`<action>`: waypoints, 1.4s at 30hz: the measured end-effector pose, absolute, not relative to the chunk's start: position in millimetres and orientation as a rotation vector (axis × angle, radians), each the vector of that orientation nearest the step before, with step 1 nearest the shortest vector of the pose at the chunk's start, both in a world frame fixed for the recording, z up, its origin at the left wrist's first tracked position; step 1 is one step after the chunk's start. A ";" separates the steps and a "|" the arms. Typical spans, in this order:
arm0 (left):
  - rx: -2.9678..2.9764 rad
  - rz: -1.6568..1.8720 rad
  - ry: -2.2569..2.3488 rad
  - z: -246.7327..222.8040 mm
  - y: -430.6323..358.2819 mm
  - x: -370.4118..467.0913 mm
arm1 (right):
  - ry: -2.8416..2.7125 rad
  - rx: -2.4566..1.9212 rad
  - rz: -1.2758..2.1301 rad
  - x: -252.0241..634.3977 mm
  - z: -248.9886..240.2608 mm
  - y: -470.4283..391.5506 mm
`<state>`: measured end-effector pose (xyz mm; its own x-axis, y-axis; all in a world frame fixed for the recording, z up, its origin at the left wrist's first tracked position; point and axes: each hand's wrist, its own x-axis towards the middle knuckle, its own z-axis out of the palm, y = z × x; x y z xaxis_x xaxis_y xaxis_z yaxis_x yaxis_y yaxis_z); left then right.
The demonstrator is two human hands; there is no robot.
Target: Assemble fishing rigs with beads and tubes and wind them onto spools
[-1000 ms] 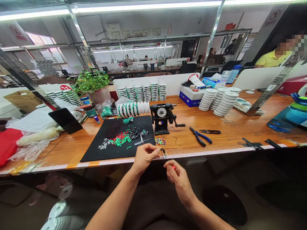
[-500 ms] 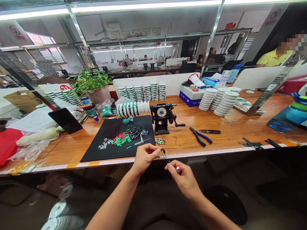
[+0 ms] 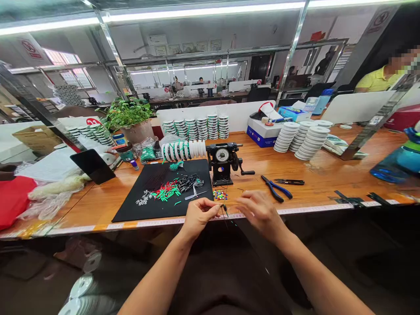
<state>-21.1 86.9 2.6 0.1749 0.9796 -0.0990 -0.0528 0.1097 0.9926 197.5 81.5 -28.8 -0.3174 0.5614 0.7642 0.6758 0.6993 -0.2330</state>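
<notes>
Over the table's front edge, my left hand (image 3: 199, 215) pinches a thin dark line with a small black-and-green piece (image 3: 224, 207) on it. Its loose ends hang below the fingertips. My right hand (image 3: 260, 213) is a little to the right, apart from the line and smeared by motion; whether anything is in it cannot be made out. Just beyond my fingertips lies a small heap of coloured beads (image 3: 219, 194). On the black mat (image 3: 127, 210) to the left are piles of red and green tubes (image 3: 169, 190), black pieces (image 3: 190, 181) and small silvery parts (image 3: 143, 199).
Behind the beads stands a hand-cranked winder (image 3: 223, 164), with a row of white spools (image 3: 183, 150) at its left. Blue-handled pliers (image 3: 275, 190) and dark snips (image 3: 289, 181) lie right. Stacked white spools (image 3: 308, 142), a phone (image 3: 92, 166) and a potted plant (image 3: 138, 131) stand farther back.
My right hand has moved up and to the right, away from the line. The red-tipped object seen in it before no longer shows. The left hand keeps its pinch.
</notes>
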 end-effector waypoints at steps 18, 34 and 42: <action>1.157 1.038 1.054 1.3 86.4 -22.1 | -1.419 -0.944 0.751 134.9 -23.6 55.1; 1.160 1.036 1.031 1.3 86.9 -22.7 | -1.440 -1.152 0.599 126.9 -22.3 49.9; 1.141 1.017 1.055 0.4 85.9 -22.1 | -1.438 -1.173 0.607 124.7 -24.5 52.7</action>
<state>-22.1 85.9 0.4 0.2018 0.9729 -0.1131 -0.0777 0.1310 0.9883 124.7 52.7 -24.5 0.1234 0.8956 0.4274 0.3188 0.3721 -0.8718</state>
